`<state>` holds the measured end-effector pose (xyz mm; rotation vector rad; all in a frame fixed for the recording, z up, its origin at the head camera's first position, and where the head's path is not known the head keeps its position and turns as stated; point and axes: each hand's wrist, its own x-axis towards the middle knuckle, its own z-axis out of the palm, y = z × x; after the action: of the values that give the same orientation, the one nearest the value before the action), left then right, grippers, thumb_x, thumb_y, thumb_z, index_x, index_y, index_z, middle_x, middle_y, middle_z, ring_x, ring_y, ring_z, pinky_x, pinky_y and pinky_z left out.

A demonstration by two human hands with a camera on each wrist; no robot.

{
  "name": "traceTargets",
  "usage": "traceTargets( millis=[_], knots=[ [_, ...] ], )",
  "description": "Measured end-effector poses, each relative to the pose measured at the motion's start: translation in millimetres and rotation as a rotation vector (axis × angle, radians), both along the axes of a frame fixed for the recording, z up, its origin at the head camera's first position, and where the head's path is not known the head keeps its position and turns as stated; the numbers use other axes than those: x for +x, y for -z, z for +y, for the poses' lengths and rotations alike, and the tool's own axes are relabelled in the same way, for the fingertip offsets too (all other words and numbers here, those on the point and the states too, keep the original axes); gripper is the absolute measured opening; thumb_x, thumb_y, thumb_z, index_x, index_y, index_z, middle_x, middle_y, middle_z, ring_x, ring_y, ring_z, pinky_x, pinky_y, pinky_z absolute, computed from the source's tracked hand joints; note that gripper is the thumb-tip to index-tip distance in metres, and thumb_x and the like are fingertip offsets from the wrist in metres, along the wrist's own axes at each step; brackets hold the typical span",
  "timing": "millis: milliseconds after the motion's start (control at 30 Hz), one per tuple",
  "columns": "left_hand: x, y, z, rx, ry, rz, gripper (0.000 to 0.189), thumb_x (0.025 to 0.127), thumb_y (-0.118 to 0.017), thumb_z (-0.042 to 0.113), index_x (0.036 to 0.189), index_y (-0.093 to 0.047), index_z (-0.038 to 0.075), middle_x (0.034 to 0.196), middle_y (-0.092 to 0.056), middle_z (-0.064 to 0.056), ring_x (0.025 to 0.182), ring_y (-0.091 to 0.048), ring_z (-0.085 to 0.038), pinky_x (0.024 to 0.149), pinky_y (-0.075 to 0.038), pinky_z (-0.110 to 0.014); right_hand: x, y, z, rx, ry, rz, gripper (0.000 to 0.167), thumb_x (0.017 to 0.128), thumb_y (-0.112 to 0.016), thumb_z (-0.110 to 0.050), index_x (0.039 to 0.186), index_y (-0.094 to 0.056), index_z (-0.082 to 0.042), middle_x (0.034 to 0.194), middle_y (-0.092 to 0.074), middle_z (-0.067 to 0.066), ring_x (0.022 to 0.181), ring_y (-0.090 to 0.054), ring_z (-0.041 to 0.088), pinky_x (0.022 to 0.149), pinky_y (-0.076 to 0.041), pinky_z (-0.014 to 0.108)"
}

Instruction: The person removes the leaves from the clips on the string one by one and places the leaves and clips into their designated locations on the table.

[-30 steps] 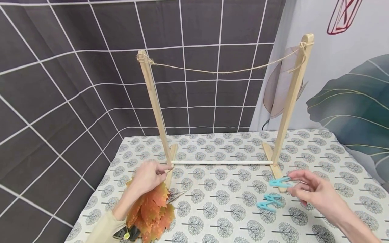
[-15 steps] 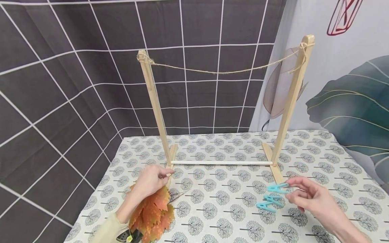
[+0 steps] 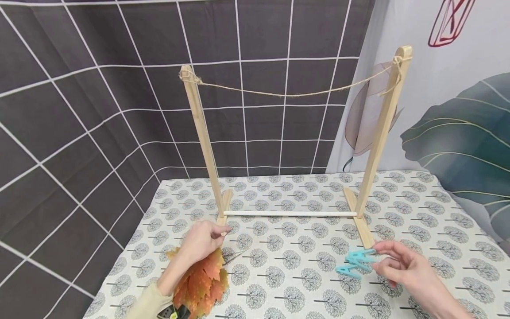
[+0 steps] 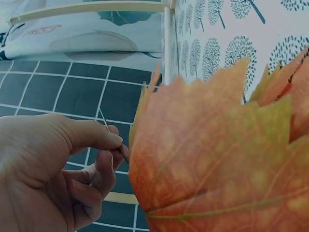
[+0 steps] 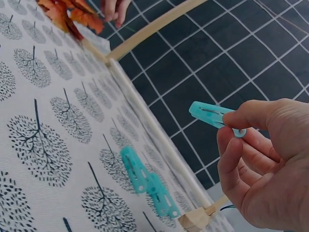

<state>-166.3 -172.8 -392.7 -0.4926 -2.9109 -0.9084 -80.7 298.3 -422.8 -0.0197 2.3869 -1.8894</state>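
My left hand (image 3: 203, 241) pinches a thin stem (image 4: 123, 153) between thumb and fingertips. An orange-and-yellow maple leaf (image 4: 203, 159) is beside those fingertips; whether that stem belongs to it cannot be told. Below the hand lies a pile of orange maple leaves (image 3: 201, 281), partly hidden by the forearm. My right hand (image 3: 406, 266) pinches a turquoise clothespin (image 5: 208, 114) by one end, above the table. Two more turquoise clothespins lie on the cloth just left of it, one (image 5: 134, 169) touching or nearly touching the other (image 5: 163, 197).
A wooden stand has a left post (image 3: 203, 141), a right post (image 3: 382, 133) and a white rod (image 3: 291, 213) low between them. Twine (image 3: 287, 95) sags between the post tops. A tree-print cloth (image 3: 287, 283) covers the table. A dark object (image 3: 179, 312) sits by the leaves.
My right hand has come down and nearer with its clothespin, toward the two on the cloth. My left hand has drawn slightly down and nearer, away from the left post's foot.
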Motion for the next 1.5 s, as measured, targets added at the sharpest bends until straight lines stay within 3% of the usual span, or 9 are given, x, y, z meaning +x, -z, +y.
traceTargets(
  millis=[167, 400, 567, 800, 1033, 1300, 1500],
  knots=[
    [-0.9, 5.0, -0.9, 0.008, 0.002, -0.005, 0.037, 0.078, -0.070, -0.007, 0.108, -0.079, 0.013, 0.088, -0.073, -0.012, 0.043, -0.036, -0.004, 0.036, -0.032, -0.018, 1.8, 6.1, -3, -0.035, 0.014, -0.022, 0.036, 0.091, -0.068, 0.002, 0.114, -0.062, -0.024, 0.084, -0.067, 0.006, 0.058, -0.054, 0.012, 0.051, -0.048, 0.027],
    [-0.4, 9.0, -1.3, 0.022, -0.010, -0.019, 0.035, 0.079, -0.071, -0.006, 0.109, -0.078, 0.011, 0.094, -0.073, -0.012, 0.044, -0.037, -0.005, 0.037, -0.032, -0.019, 4.3, 12.6, -5, -0.054, 0.026, -0.052, 0.036, 0.090, -0.067, 0.004, 0.114, -0.062, -0.023, 0.094, -0.067, 0.000, 0.065, -0.058, 0.011, 0.052, -0.048, 0.026],
    [0.4, 11.0, -1.1, 0.011, -0.024, -0.018, 0.034, 0.080, -0.073, -0.004, 0.108, -0.079, 0.014, 0.089, -0.068, -0.006, 0.051, -0.043, -0.008, 0.039, -0.037, -0.020, 6.4, 18.3, -5, -0.081, -0.018, -0.032, 0.039, 0.090, -0.065, 0.006, 0.115, -0.063, -0.024, 0.099, -0.067, 0.001, 0.069, -0.060, 0.013, 0.052, -0.049, 0.026],
    [0.1, 16.3, -1.7, -0.002, -0.027, 0.003, 0.033, 0.079, -0.075, -0.002, 0.107, -0.080, 0.016, 0.080, -0.063, 0.000, 0.056, -0.046, -0.009, 0.042, -0.040, -0.023, 9.2, 22.4, -5, -0.059, -0.040, -0.150, 0.036, 0.091, -0.068, -0.003, 0.112, -0.062, -0.031, 0.087, -0.070, 0.010, 0.062, -0.057, 0.014, 0.055, -0.052, 0.029],
    [-1.0, 20.0, -2.7, 0.016, -0.014, 0.025, 0.032, 0.079, -0.075, -0.002, 0.106, -0.080, 0.015, 0.079, -0.065, -0.001, 0.053, -0.044, -0.007, 0.040, -0.038, -0.022, 11.0, 28.7, -6, -0.089, -0.027, -0.242, 0.035, 0.089, -0.071, -0.006, 0.109, -0.063, -0.034, 0.086, -0.069, 0.006, 0.066, -0.056, 0.013, 0.059, -0.051, 0.028],
    [-0.7, 24.4, -2.9, 0.035, 0.001, 0.027, 0.031, 0.080, -0.075, -0.003, 0.106, -0.080, 0.013, 0.082, -0.067, -0.004, 0.052, -0.045, -0.006, 0.040, -0.038, -0.021, 14.6, 34.5, -10, -0.131, -0.034, -0.277, 0.034, 0.088, -0.073, -0.004, 0.112, -0.061, -0.025, 0.080, -0.064, 0.004, 0.059, -0.051, 0.010, 0.052, -0.047, 0.024],
    [-0.1, 25.8, -2.5, 0.052, -0.001, -0.001, 0.031, 0.080, -0.075, -0.002, 0.107, -0.079, 0.013, 0.087, -0.070, -0.007, 0.052, -0.047, -0.006, 0.040, -0.039, -0.022, 13.7, 41.0, -10, -0.088, -0.058, -0.262, 0.036, 0.087, -0.074, -0.007, 0.119, -0.057, -0.011, 0.093, -0.071, 0.007, 0.061, -0.055, 0.013, 0.054, -0.050, 0.027]
  ],
)
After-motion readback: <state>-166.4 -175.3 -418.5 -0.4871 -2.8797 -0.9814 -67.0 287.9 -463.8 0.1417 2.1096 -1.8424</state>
